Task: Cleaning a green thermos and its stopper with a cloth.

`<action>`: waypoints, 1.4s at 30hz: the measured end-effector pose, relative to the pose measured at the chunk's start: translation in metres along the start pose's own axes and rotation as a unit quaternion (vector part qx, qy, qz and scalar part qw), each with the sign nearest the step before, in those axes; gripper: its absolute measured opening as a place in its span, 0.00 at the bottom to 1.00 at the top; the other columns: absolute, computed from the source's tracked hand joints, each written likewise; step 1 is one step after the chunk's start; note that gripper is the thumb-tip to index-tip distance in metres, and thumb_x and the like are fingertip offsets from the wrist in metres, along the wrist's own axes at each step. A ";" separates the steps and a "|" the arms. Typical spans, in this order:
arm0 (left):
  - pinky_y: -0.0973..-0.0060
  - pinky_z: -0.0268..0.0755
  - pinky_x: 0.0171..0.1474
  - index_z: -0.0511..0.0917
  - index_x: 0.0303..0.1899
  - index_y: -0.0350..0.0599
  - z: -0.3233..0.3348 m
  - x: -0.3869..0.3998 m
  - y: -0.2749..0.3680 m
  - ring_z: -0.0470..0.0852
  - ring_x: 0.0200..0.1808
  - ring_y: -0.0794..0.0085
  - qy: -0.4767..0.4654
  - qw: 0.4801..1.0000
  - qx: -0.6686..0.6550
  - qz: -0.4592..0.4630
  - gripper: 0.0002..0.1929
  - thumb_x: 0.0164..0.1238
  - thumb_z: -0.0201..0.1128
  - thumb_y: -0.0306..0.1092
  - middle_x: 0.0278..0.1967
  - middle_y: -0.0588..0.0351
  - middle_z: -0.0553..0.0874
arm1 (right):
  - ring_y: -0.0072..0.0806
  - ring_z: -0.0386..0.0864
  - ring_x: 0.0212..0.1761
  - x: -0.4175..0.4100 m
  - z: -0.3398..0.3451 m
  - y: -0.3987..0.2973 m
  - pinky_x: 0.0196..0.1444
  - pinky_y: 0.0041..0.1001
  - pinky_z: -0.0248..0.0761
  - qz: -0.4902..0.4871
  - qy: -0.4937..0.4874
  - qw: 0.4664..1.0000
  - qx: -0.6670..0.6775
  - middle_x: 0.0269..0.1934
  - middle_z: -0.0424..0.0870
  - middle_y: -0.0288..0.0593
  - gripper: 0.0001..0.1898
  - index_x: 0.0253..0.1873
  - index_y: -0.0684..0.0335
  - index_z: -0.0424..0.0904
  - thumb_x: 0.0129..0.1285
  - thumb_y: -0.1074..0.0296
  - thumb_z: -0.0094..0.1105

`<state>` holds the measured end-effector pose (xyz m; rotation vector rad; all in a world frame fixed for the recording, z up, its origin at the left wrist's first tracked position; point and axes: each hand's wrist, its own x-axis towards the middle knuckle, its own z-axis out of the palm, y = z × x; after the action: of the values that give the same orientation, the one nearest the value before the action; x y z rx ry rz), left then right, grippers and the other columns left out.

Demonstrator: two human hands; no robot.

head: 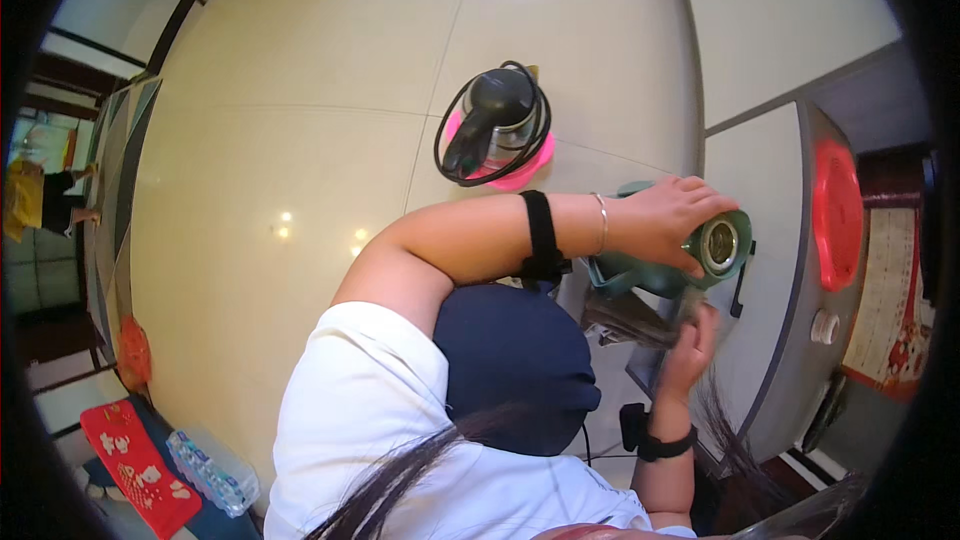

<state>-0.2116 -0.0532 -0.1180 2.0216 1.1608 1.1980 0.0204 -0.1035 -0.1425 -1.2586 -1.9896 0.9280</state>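
My left hand (667, 217) is spread around the upper part of a green vacuum jug (649, 274), gripping it near the neck. The jug is tilted, its round silver-rimmed mouth (721, 246) uncovered and turned toward me. Just below the mouth, my right hand (690, 352) pinches a small greyish item (694, 304) against or close to the jug's side. That item is blurred, so its kind is unclear. Dark, crumpled material (626, 319) lies under the jug.
On the tiled floor (300, 127), a glass electric kettle (499, 120) with a coiled black cord stands on something pink. To the right is a grey cabinet (757, 187) with a red plastic tray (836, 214) and a tape roll (825, 326). Another person (56, 199) is at far left.
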 end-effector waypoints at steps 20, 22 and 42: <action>0.63 0.60 0.55 0.61 0.60 0.41 0.011 0.002 0.003 0.71 0.52 0.57 0.065 0.993 0.096 0.028 0.45 0.36 0.73 0.48 0.46 0.50 0.75 | 0.29 0.62 0.59 0.036 0.007 -0.007 0.61 0.26 0.54 0.070 0.115 0.987 0.091 0.58 0.65 0.45 0.24 0.64 0.66 0.57 0.68 0.64 0.50; 0.64 0.61 0.54 0.61 0.59 0.40 0.012 0.002 0.004 0.71 0.52 0.57 0.070 0.992 0.103 0.023 0.45 0.36 0.73 0.48 0.46 0.50 0.75 | 0.29 0.64 0.58 0.042 0.001 -0.003 0.60 0.26 0.55 0.064 0.103 0.988 0.094 0.56 0.68 0.44 0.23 0.63 0.66 0.58 0.67 0.63 0.50; 0.64 0.60 0.55 0.59 0.62 0.37 0.016 0.000 -0.002 0.70 0.53 0.56 0.086 0.987 0.120 0.056 0.45 0.42 0.70 0.50 0.48 0.47 0.74 | 0.35 0.65 0.56 0.028 0.015 -0.012 0.59 0.30 0.58 0.061 0.158 0.985 0.040 0.55 0.68 0.50 0.22 0.61 0.73 0.60 0.69 0.65 0.47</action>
<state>-0.1981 -0.0522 -0.1268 2.2206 1.3448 1.3685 -0.0074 -0.0853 -0.1382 -1.3979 -1.6300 0.7992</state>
